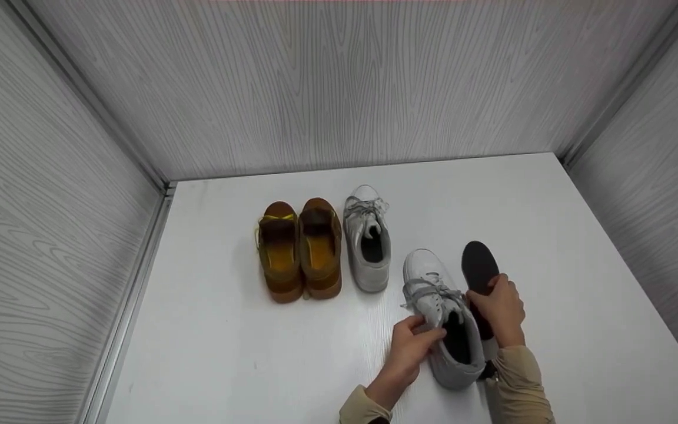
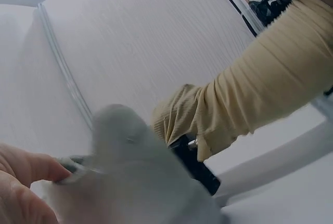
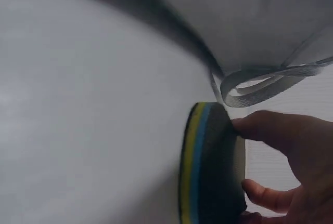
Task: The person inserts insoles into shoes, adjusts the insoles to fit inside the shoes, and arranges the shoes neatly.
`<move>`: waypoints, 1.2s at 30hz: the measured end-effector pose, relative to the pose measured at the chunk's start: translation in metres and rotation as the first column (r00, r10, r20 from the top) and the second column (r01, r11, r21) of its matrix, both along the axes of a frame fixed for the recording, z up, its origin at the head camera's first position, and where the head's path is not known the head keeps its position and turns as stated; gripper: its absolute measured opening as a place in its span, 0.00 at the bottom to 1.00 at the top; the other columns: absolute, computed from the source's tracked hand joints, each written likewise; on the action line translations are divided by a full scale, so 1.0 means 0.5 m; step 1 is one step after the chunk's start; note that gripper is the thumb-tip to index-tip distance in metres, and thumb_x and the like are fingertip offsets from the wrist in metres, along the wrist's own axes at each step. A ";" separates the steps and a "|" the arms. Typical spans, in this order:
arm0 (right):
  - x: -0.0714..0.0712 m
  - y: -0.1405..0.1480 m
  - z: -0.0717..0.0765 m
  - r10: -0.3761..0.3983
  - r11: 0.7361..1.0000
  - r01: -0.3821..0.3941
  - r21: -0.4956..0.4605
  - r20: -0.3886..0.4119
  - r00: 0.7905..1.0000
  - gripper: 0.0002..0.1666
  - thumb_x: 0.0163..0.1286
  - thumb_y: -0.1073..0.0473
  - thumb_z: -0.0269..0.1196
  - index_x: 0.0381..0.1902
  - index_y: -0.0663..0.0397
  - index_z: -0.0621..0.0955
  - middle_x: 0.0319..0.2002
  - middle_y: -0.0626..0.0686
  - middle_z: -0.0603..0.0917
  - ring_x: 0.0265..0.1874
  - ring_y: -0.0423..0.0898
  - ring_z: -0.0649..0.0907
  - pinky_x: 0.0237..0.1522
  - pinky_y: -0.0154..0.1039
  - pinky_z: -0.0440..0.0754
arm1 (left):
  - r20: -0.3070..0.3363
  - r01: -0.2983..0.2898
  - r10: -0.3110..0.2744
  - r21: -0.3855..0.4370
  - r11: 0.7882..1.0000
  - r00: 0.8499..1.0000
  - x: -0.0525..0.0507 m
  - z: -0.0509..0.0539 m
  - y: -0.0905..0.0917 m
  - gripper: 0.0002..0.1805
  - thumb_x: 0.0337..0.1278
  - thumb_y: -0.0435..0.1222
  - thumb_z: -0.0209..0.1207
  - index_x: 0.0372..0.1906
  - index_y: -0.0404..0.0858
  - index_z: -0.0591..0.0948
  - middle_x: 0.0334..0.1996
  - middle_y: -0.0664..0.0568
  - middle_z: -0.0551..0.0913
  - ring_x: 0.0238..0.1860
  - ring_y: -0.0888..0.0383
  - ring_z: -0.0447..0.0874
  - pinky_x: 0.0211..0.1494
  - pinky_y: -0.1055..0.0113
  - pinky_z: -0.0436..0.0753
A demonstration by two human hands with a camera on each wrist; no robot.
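A white lace-up sneaker [image 1: 424, 265] lies at the right front, toe pointing away. My left hand [image 1: 408, 350] pinches the left edge of its opening between thumb and fingers; the left wrist view shows the fingers [image 2: 49, 168] on the edge of the blurred sneaker [image 2: 135, 182]. Just right of the sneaker, my right hand [image 1: 502, 307] grips a dark insole [image 1: 479, 262] by its sides. In the right wrist view the insole [image 3: 216, 156] has yellow and blue layers along its edge, beside a grey lace loop [image 3: 260, 86]. The sneaker's dark inside [image 1: 457, 341] is partly visible.
A second white sneaker [image 1: 368, 268] stands further back, left of the first. Beside it is a pair of brown shoes [image 1: 280, 288] with yellow insides. All rest on a white table [image 1: 209, 330] enclosed by grey wood-grain panels [image 1: 339, 88].
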State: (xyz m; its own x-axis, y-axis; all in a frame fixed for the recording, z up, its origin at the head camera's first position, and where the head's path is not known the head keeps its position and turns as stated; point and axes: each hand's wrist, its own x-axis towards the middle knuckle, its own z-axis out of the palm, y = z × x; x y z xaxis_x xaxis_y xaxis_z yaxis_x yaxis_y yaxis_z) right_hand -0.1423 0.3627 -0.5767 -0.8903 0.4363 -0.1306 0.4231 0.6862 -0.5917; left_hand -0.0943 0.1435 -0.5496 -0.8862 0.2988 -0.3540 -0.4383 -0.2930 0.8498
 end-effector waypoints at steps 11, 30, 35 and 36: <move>0.000 0.011 -0.003 -0.005 0.999 0.007 0.032 -0.054 0.999 0.37 0.59 0.45 0.67 0.55 0.66 0.69 0.49 0.71 0.77 0.46 0.69 0.79 0.43 0.62 0.75 | -0.240 0.023 -0.076 -0.218 0.976 0.968 -0.004 0.007 -0.006 0.34 0.51 0.31 0.66 0.65 0.26 0.71 0.62 0.38 0.73 0.55 0.46 0.78 0.49 0.58 0.81; 0.029 -0.011 0.116 0.016 1.000 -0.014 0.023 -0.100 0.995 0.42 0.66 0.41 0.61 0.68 0.63 0.70 0.59 0.72 0.75 0.54 0.70 0.76 0.51 0.63 0.73 | -0.763 -0.421 -0.422 -0.630 0.652 0.489 -0.054 0.046 0.023 0.15 0.47 0.33 0.70 0.42 0.32 0.85 0.46 0.45 0.83 0.49 0.51 0.81 0.55 0.65 0.78; 0.051 -0.029 0.151 0.043 0.998 -0.034 0.059 -0.160 0.986 0.34 0.68 0.44 0.57 0.66 0.55 0.75 0.53 0.70 0.79 0.50 0.69 0.78 0.47 0.63 0.75 | -0.759 -0.439 -0.441 -0.642 0.628 0.479 -0.066 0.051 0.029 0.08 0.46 0.34 0.69 0.33 0.36 0.85 0.37 0.51 0.83 0.40 0.55 0.82 0.46 0.67 0.79; 0.057 -0.035 0.156 0.049 0.997 -0.037 0.070 -0.179 0.983 0.32 0.69 0.44 0.56 0.66 0.54 0.77 0.50 0.70 0.80 0.46 0.68 0.80 0.44 0.62 0.76 | -0.759 -0.439 -0.444 -0.643 0.627 0.476 -0.069 0.052 0.030 0.06 0.46 0.34 0.69 0.31 0.37 0.85 0.35 0.51 0.83 0.38 0.56 0.82 0.44 0.68 0.79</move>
